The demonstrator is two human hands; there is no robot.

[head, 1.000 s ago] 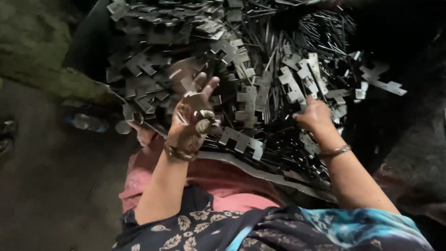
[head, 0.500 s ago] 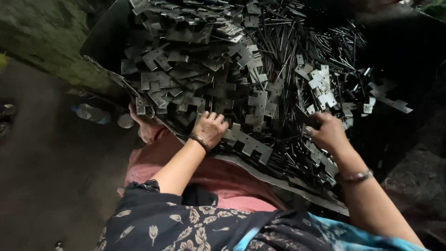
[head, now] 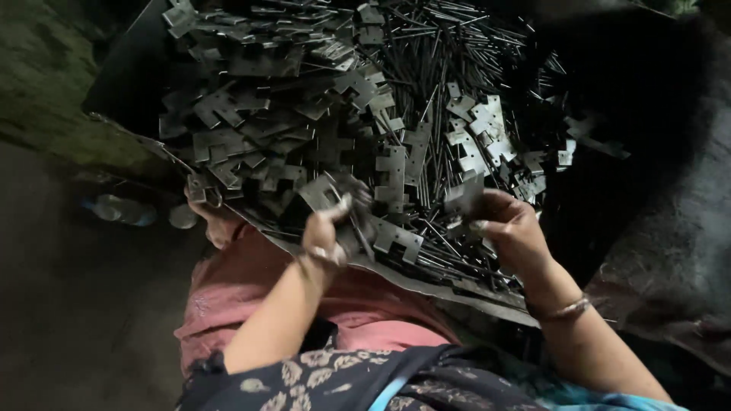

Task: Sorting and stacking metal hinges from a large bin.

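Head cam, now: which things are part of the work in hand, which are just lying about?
In hand:
- left hand, gripping a flat metal plate
- right hand, holding another plate
- heap of stamped plates
- thin metal rods
- tray under them

Lying about:
- plastic bottle on the floor

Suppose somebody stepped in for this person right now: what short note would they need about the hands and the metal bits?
Left hand: closed on a flat notched grey metal plate.
Right hand: pinching another grey plate at the heap's near edge.
Things: heap of notched plates on the left, thin dark metal rods on the right, all on a dark sheet-metal tray over the lap.
Done: two plates picked up.
Left: most of the heap lies unsorted.
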